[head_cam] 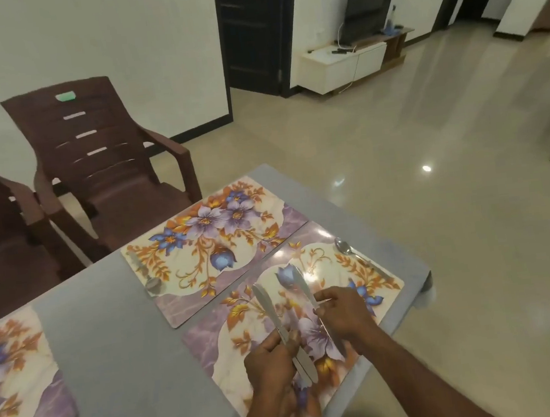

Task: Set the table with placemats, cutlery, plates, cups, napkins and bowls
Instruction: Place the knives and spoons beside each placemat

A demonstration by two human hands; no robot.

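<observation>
My left hand (269,361) grips a bunch of silver table knives (270,310), blades pointing away from me. My right hand (340,313) pinches a single knife (304,288) beside them. Both hands hover over the near floral placemat (368,266) at the table's right end. A spoon (349,249) lies along that mat's far right edge. A second floral placemat (209,242) lies beyond it, with another spoon (146,274) on its left edge. A third placemat (9,372) shows at the left border.
The grey table (118,343) ends close to the right of my hands, with glossy floor past the edge. Two brown plastic armchairs (104,151) stand behind the table's far side. A white TV cabinet (343,62) with a screen stands far back.
</observation>
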